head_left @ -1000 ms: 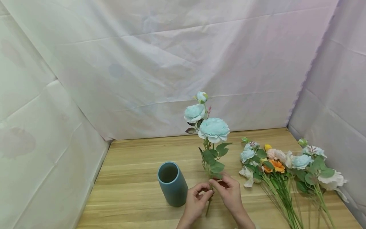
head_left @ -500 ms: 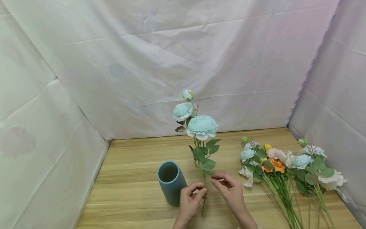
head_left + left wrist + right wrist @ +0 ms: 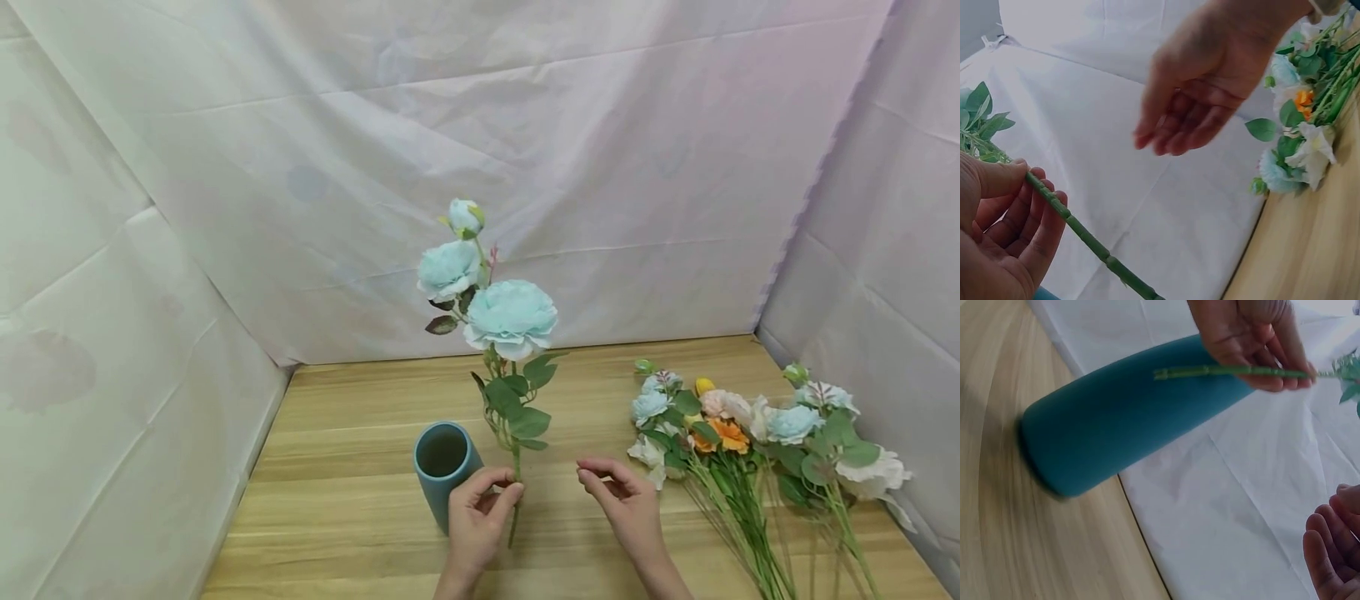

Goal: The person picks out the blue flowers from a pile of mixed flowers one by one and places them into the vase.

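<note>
My left hand (image 3: 474,523) pinches the green stem (image 3: 1088,239) of a pale blue artificial peony spray (image 3: 512,315) between thumb and fingers. The spray stands upright, with one large bloom, a smaller one and a bud above green leaves. The cut end of its stem points down below my fingers. Just left of that hand is a tall blue vase (image 3: 433,492), partly covered by the hand in the head view; the right wrist view shows its smooth side (image 3: 1116,422). My right hand (image 3: 632,510) hovers to the right of the stem, fingers loosely curled around nothing.
On the right of the wooden table (image 3: 337,517) lie several more artificial flowers, with white, pale blue, pink and orange blooms (image 3: 727,433) and long green stems (image 3: 750,517). White cloth (image 3: 360,208) hangs behind the table and along both sides.
The left hand has carried the peony spray left and upward, closer to the vase. The right hand has let go of the stem and drawn away to the right.
</note>
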Motion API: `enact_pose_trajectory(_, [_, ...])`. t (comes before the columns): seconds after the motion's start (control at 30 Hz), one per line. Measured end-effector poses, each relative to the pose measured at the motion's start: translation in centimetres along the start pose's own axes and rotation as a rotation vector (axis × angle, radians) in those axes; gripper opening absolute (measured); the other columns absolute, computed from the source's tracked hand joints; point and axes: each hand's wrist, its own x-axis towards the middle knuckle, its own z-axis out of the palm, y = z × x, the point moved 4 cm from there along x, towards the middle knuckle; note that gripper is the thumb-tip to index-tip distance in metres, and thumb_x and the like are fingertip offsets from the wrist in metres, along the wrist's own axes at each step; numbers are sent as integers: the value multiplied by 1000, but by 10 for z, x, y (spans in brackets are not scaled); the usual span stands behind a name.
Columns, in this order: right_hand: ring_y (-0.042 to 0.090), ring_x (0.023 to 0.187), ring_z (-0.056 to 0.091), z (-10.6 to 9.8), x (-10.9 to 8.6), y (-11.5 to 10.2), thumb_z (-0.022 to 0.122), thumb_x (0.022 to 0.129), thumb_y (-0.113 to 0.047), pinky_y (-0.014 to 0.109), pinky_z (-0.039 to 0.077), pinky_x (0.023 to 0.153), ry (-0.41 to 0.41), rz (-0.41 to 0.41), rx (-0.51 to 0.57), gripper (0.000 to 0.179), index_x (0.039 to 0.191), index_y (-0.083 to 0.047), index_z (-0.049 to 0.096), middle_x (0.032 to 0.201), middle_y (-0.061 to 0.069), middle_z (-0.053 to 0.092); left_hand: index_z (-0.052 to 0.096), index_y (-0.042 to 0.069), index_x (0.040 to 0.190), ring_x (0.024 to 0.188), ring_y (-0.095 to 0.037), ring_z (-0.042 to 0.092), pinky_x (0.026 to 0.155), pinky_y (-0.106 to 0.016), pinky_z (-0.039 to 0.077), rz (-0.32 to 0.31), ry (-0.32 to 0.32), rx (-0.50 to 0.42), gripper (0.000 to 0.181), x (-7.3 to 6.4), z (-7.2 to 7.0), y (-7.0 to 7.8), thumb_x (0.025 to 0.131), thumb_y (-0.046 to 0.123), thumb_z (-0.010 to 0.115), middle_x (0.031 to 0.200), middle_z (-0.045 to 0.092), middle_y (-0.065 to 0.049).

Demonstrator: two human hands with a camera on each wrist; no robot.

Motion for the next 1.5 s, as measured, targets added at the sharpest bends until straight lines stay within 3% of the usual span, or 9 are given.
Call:
enact_pose_trajectory(0.13, [11,73,65,-14,-2,7,65,82,8,21,52,60,38,53,-45,11,93,7,68,85,7,70,67,-3,83,71,-7,60,59,-24,53,85,10,17,7,5,-5,11,79,-10,66,77,63,-15])
enact_pose_trajectory(0.3, [11,71,64,-32,-3,15,66,83,3,22,53,60,104,131,-102,11,93,5,68,85,14,69,64,-6,84,74,-8,62,62,-24,54,201,-25,-19,13,11,-9,22,78,-18,61,78,64,-16])
enact_pose_trajectory(0.6, [9,71,65,-52,-4,21,67,84,2,21,53,60,178,203,-136,14,96,7,68,86,-3,70,63,-8,84,76,-9,62,64,-24,54,314,-47,-23,15,18,-16,46,78,-21,59,77,61,-17])
enact_pose_trajectory(0.93, [11,68,64,-53,-4,21,66,83,5,21,52,58,174,195,-115,12,94,9,67,83,-3,70,62,-11,87,74,-8,60,61,-20,51,414,-20,-38,14,36,-25,75,79,-22,57,80,64,-12])
enact_pose_trajectory(1.13, [13,67,64,-54,-5,22,66,83,4,21,52,58,178,205,-112,13,95,10,67,82,-3,70,64,-10,87,70,-11,59,60,-18,49,450,26,-34,12,49,-33,89,81,-19,58,83,65,-5])
enact_pose_trajectory(1.5, [13,69,65,-55,-7,22,66,84,3,22,53,59,177,222,-87,17,97,13,65,84,-3,70,60,-17,85,75,-9,61,67,-19,52,417,125,-29,5,66,-39,99,83,-12,61,84,66,1])
